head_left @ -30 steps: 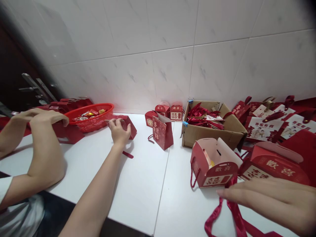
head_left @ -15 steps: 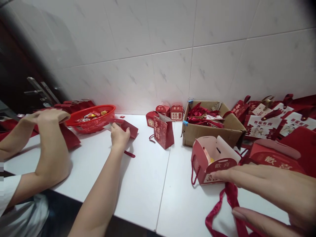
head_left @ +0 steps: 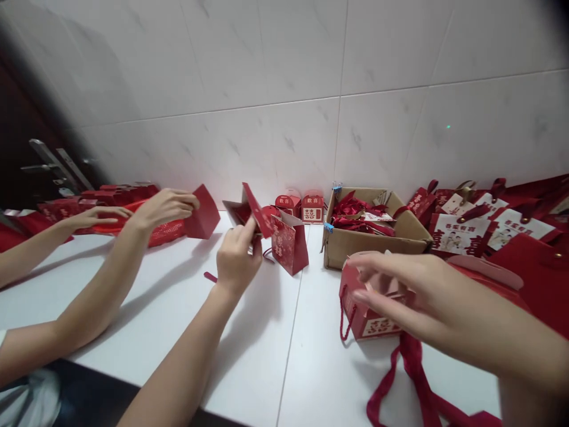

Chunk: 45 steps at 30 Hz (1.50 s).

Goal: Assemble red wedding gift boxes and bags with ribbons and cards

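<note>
My left hand (head_left: 237, 255) is closed on a red gift bag (head_left: 256, 210), lifted and tilted above the white table. Just right of it, another red gift bag (head_left: 290, 243) stands upright with its top open. My right hand (head_left: 409, 290) reaches over an open red gift box (head_left: 371, 314) with a cord handle. Its thumb and fingers are apart at the box's opening, which the hand partly hides. Dark red ribbon (head_left: 413, 362) trails on the table in front of that box.
A co-worker's hand (head_left: 166, 207) holds a red bag (head_left: 203, 212) near a red basket (head_left: 166, 233); the other hand reaches over the basket. A cardboard box (head_left: 373, 244) of ribbons stands by the wall. Small red boxes (head_left: 312, 207) and finished-looking bags (head_left: 462, 232) line the back.
My left hand has moved right and raised its bag. My right hand has shifted from the box's front to over its opening. The co-worker's hand has brought a red bag rightward.
</note>
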### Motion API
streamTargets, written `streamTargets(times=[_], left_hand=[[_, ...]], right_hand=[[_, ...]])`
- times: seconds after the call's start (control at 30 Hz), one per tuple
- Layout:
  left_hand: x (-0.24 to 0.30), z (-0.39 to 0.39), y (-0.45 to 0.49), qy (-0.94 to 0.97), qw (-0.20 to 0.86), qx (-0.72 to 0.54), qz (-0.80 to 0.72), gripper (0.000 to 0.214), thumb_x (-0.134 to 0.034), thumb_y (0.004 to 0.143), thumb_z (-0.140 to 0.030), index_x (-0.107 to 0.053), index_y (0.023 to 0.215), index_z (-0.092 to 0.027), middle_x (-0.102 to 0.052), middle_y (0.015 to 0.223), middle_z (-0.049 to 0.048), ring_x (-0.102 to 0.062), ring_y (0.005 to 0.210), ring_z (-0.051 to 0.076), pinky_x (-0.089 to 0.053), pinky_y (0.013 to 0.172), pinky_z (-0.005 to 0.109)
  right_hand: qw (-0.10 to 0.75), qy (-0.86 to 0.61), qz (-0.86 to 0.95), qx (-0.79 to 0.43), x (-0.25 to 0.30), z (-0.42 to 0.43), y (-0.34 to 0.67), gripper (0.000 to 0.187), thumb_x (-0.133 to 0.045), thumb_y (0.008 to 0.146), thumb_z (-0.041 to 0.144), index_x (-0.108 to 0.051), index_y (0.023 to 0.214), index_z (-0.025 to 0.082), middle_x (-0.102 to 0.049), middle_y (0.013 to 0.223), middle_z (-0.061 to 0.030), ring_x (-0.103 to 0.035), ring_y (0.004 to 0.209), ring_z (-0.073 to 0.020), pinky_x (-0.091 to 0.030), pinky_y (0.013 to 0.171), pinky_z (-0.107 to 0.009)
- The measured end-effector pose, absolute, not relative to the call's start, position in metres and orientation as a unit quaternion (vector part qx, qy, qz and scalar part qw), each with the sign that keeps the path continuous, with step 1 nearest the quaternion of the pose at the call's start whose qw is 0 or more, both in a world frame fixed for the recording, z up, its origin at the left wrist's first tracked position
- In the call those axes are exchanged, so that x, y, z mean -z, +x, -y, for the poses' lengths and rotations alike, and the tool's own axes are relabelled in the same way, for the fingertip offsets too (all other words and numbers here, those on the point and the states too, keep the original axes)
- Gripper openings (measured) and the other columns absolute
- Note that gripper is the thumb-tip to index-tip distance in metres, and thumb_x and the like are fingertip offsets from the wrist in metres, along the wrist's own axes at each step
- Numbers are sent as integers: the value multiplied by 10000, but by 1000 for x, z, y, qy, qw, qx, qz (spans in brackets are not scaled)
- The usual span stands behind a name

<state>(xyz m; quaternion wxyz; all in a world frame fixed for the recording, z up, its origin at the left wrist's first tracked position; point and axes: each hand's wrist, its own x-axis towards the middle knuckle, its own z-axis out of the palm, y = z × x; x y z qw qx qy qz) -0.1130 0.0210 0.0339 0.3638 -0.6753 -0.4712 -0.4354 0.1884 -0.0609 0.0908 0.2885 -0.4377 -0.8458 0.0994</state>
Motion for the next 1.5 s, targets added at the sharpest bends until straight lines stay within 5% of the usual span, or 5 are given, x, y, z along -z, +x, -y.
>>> streamTargets(times=[0.4,1.0,1.13,1.27,1.5], left_hand=[[-4,34,-42,-809,337,427,222,355,-470,866,-14,-625,1154,-151,-337,608,-16,-287,584,152,-289,499,259],[2,32,-41,-766,379,481,193,343,-586,764,33,-697,905,-259,-331,731,-8,-306,608,124,-335,529,255],[-1,32,-43,-779,365,477,182,272,-585,776,-4,-672,878,-242,-362,715,-10,-294,593,119,-319,511,248],[-5,33,-47,-777,361,486,173,280,-599,771,1,-665,904,-236,-344,739,-5,-316,615,126,-332,526,253],[8,27,-38,-809,305,480,150,232,-538,812,-20,-656,896,-201,-343,691,-9,-265,585,123,-287,487,250]], right_hand=[[322,-472,805,-162,-78,47,150,300,-459,913,352,-433,663,189,-433,488,59,-353,413,-61,-260,410,-206],[293,-426,845,-135,-91,67,158,247,-393,918,209,-350,676,200,-412,518,53,-344,451,-68,-253,432,-208],[307,-452,820,-169,-90,66,157,101,-419,869,208,-518,878,192,-488,556,43,-438,474,-91,-308,445,-214],[363,-469,788,-167,-89,67,152,545,-413,842,223,-375,1380,139,-500,537,51,-492,495,-127,-379,489,-232],[257,-488,816,-173,-87,57,155,576,-400,849,194,-349,1421,144,-471,521,62,-417,439,-102,-324,441,-207]])
